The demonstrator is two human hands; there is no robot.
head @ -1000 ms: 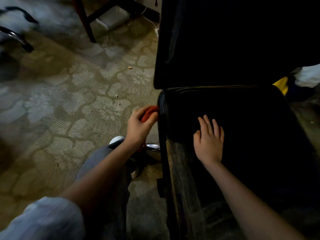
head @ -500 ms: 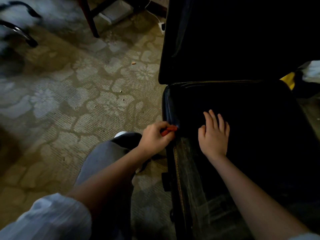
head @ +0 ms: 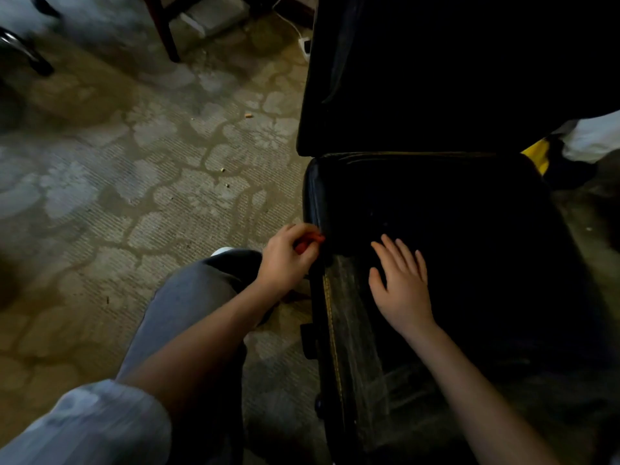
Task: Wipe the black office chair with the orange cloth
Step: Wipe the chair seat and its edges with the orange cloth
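Filling the right half of the frame, I see the black office chair point(head: 453, 246), its backrest dark across the upper right and its seat running down to the bottom edge. The patterned carpet point(head: 117, 196) takes the whole left side, with a wooden furniture leg point(head: 164, 31) at the top. My grey trouser leg point(head: 188, 313) comes up from the lower centre, just beside the seat's left edge.

My right hand point(head: 401, 283) lies flat and spread on the seat at centre frame, fingers apart, holding nothing; I judge it is there to steady the chair against the rubbing. My left hand point(head: 285, 260) sits just left of the seat's side rim, curled tight around the orange cloth point(head: 307, 242), of which only a small bunched end shows between thumb and fingers. The cloth touches the rim, so I take the side edge to be the part under wiping. Pale dusty streaks in the lower seat suggest work remains there.
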